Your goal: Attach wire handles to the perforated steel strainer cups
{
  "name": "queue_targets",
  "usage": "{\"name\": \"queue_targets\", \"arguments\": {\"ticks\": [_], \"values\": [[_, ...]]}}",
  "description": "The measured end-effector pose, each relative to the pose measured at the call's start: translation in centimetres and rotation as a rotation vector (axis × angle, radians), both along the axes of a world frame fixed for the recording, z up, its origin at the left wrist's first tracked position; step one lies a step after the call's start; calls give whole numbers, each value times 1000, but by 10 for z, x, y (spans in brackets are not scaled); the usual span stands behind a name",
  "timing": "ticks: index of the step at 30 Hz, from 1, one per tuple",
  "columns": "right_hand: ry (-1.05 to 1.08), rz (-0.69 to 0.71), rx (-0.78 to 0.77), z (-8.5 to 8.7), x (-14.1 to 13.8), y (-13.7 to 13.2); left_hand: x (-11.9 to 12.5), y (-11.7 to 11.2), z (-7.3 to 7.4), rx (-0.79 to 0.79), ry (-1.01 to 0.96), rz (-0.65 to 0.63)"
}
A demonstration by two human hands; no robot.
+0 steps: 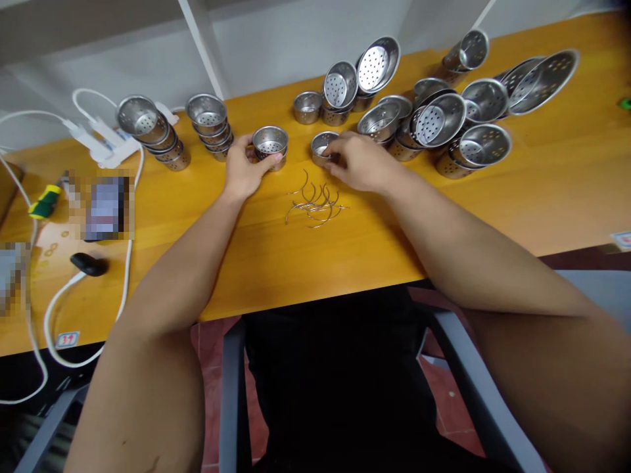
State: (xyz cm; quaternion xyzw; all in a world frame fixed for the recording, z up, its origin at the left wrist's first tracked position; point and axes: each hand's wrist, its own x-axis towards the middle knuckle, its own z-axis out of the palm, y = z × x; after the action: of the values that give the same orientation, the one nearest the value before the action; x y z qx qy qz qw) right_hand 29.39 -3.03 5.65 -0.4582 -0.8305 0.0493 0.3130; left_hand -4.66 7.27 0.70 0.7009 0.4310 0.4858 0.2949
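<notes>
My left hand [245,169] is wrapped round a short stack of perforated metal cups [270,142], thumb at the front and fingers behind. To its right, my right hand [352,159] grips a single small perforated cup [321,146] by its right side, the fingertips at its rim. Both the stack and the cup appear to rest on the wooden table. Between my forearms, just in front of the cups, lies a loose pile of thin curved metal wires [318,205].
More perforated cups stand in leaning stacks [438,121] at the back right and in upright stacks [207,115] at the left. A power strip [111,146], white cables, a phone [106,207], a green-yellow handle [45,202] and a black plug-like object [89,264] occupy the table's left side.
</notes>
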Motion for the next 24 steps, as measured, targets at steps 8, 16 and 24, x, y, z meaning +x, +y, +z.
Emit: {"name": "queue_targets", "arguments": {"ticks": [8, 16, 24], "values": [[132, 37, 52, 21, -8, -12, 14, -50, 43, 349, 151, 23], [385, 280, -13, 36, -61, -57, 40, -90, 56, 303, 343, -367], [186, 414, -84, 48, -44, -55, 35, -82, 47, 301, 325, -399]]}}
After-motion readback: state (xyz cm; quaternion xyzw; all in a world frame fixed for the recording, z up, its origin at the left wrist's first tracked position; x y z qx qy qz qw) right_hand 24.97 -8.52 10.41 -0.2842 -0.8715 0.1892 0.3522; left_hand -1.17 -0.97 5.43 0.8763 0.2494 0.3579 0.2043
